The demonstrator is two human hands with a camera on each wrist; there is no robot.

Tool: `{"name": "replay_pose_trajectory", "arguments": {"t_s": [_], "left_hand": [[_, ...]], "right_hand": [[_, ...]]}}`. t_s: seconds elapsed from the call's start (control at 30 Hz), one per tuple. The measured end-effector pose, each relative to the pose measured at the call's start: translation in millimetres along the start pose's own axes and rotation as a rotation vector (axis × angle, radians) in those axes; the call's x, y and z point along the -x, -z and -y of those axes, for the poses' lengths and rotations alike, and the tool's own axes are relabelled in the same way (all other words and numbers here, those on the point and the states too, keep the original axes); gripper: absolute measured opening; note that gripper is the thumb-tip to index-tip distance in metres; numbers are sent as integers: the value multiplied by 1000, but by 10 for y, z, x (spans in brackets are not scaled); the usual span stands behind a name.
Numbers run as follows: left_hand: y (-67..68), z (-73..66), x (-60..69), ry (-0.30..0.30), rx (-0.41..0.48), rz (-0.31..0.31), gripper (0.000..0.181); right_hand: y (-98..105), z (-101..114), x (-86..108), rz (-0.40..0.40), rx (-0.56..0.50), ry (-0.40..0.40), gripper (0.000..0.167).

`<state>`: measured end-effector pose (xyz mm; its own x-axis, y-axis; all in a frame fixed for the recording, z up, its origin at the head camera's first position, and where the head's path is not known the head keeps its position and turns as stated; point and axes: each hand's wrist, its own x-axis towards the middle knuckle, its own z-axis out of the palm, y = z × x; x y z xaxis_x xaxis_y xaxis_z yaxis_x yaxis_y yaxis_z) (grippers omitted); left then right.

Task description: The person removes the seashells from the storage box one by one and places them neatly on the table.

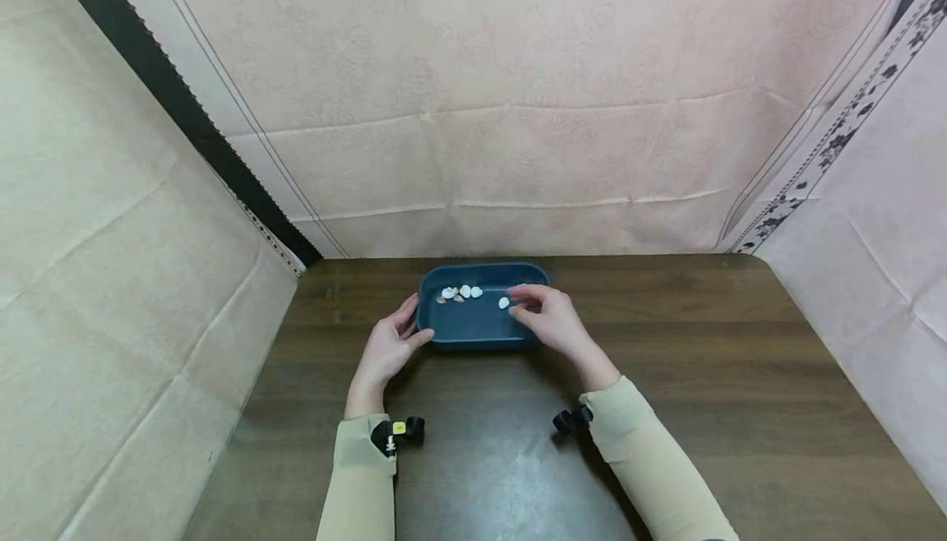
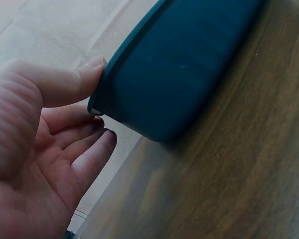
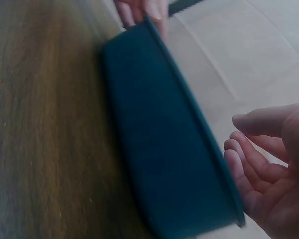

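Note:
A dark teal tray with a raised rim sits near the table's far edge. Small white and brownish pieces, shell-like or pebble-like, lie together in its left half. My left hand holds the tray's left end, thumb on the rim and fingers around the outer side. Over the right part of the tray is my right hand, fingers bent and reaching inward. One white piece lies just left of its fingertips. In the right wrist view, the right hand shows thumb and fingers apart with nothing visible between them.
The brown wooden table extends toward me from the tray. Pale cloth walls stand behind it and at both sides. Each wrist bears a small black camera.

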<state>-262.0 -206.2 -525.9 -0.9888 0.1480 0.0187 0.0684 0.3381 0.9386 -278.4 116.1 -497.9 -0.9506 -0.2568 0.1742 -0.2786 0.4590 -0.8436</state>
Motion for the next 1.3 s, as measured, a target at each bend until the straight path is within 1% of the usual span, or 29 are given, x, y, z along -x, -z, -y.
{"name": "replay_pose_trajectory", "arguments": {"t_s": [0.17, 0.23, 0.3, 0.4, 0.57, 0.87, 0.97, 1.1, 1.3], "left_hand": [[5, -3, 4, 3, -6, -1, 72], [6, -4, 6, 3, -9, -2, 72], [6, -3, 7, 4, -10, -3, 72], [9, 1, 7, 7, -7, -2, 72], [17, 7, 6, 15, -7, -2, 73], [15, -2, 5, 16, -11, -8, 71], [15, -4, 4, 9, -8, -10, 71], [16, -4, 0, 5, -9, -14, 70], [-19, -2, 1, 0, -13, -20, 70]], "right_hand": [[-165, 12, -184, 149, 53, -6, 35], [-222, 2, -256, 194, 70, -6, 37], [-273, -5, -323, 223, 79, -16, 37], [-347, -17, -415, 236, 94, -31, 36], [-452, -23, -540, 213, 144, -74, 34], [-599, -79, -707, 87, 195, -174, 34], [-626, -90, -750, 63, 220, -172, 34], [-647, -74, -792, 53, 257, -148, 33], [-653, -70, -822, 49, 297, -169, 31]]}}
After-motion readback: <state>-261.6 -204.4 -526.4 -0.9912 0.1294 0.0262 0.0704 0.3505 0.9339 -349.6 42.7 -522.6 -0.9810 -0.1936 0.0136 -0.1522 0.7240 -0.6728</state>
